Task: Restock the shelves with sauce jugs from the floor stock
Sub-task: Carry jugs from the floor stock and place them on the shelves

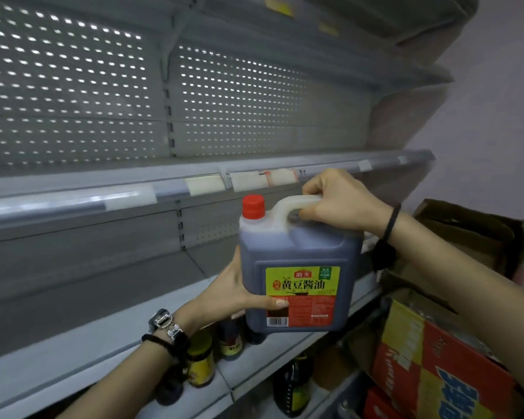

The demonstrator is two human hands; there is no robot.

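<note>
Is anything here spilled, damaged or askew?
Nothing stands out. The dark plastic sauce jug with a red cap is upright and closed, the right hand on its handle, the left hand at its side.

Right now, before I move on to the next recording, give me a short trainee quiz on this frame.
1. Fill in: the cap of the soy sauce jug is ___.
2. The right hand grips the jug by its: A) cap B) handle C) base
3. True or false: the left hand hangs idle, away from the jug.
Key: 1 red; 2 B; 3 false, it holds the jug's side.
</note>
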